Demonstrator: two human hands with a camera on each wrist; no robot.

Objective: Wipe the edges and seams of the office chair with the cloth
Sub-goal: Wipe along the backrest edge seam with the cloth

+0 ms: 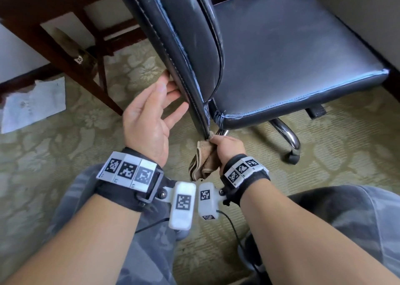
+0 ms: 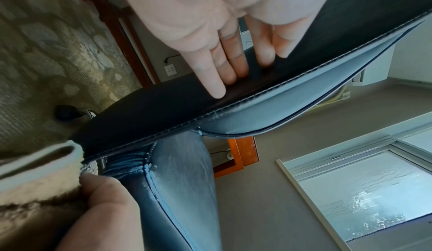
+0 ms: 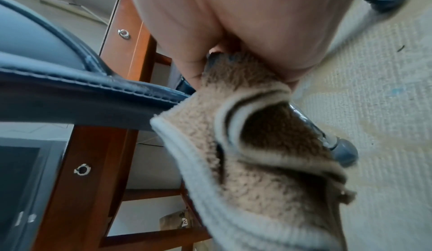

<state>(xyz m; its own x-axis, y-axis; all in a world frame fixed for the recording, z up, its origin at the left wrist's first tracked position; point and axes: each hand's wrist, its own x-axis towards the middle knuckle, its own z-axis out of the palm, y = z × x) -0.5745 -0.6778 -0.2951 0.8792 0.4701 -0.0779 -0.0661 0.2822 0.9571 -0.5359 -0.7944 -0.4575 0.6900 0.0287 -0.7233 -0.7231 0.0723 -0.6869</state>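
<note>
Patterned green carpet (image 1: 65, 137) lies under a black chair (image 1: 292, 53) beside a dark wooden desk (image 1: 54, 36). A tan cloth (image 1: 203, 161) is gripped in the curled fingers of the right hand (image 1: 228, 147) and is pressed against the bottom of the backrest's stitched edge, where backrest and seat meet. Loose folds of the cloth hang below the fist. The left hand (image 1: 151, 116) is held flat, fingers straight, against the rear face of the backrest (image 2: 163, 111), just above the cloth. A chrome leg with a caster (image 1: 292, 157) is seen beneath the seat. A crumpled sheet of paper (image 1: 34, 105) lies on the carpet near the desk.
</note>
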